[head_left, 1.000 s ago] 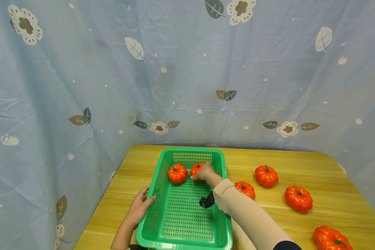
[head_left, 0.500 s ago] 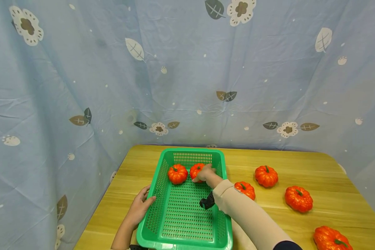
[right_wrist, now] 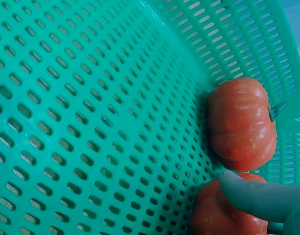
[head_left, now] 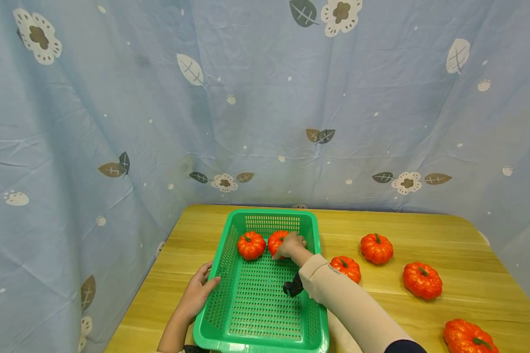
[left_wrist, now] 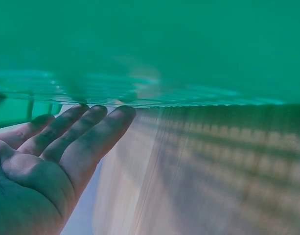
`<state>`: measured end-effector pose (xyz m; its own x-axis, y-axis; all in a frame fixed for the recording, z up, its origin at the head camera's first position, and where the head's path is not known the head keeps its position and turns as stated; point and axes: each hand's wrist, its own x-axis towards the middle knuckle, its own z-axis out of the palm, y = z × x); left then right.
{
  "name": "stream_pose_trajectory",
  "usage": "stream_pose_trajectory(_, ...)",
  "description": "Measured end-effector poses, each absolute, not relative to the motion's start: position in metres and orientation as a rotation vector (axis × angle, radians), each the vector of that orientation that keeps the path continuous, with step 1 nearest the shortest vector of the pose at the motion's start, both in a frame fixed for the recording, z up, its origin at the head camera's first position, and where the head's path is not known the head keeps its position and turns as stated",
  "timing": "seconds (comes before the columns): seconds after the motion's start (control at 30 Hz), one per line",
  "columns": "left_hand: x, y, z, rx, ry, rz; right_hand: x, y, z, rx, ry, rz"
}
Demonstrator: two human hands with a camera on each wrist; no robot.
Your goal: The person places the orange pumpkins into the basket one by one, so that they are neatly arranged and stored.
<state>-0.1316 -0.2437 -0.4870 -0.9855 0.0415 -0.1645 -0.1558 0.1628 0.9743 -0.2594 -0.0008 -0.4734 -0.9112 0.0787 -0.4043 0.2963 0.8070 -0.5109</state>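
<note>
- At nine o'clock on the green basket (head_left: 251,314), with twelve at its far end, the rim is pinched by the left hand (head_left: 199,290): thumb laid over it, fingers nearly straight against the outer wall. The basket is being steadied, it seems.
- At eleven inside, the left pumpkin (head_left: 250,247) is seen seated near the far wall.
- Between twelve and one, here is the action: the right pumpkin (head_left: 275,241) is pinched by the right hand (head_left: 292,245), thumb on its near side, the other fingers' contact partly hidden. The settling of this pumpkin is judged to be the step in hand.
- Next, a loosened thumb and a straight lift are called for, so that neither pumpkin is knocked.
- Outside, at three, the first loose pumpkin (head_left: 350,268) is partly covered by the sleeve (head_left: 353,306); it is probably the handiest to be fetched.
- Farther out on the wooden table (head_left: 410,233), more are spread: the second (head_left: 377,250) between two and three, the third (head_left: 421,282) at three, the fourth (head_left: 465,336) between three and four.
</note>
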Motion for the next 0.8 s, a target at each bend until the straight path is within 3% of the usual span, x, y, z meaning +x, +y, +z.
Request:
stream_pose_trajectory(0.47,-0.132,-0.242,-0.486,-0.111,2.271,1.944,-0.253,0.012,-0.451,0.171,2.594,-0.979)
stream_pose_trajectory(0.8,-0.130,-0.242,-0.484,-0.115,2.256,1.948,-0.245,0.066,-0.399,-0.123,2.495,-1.451)
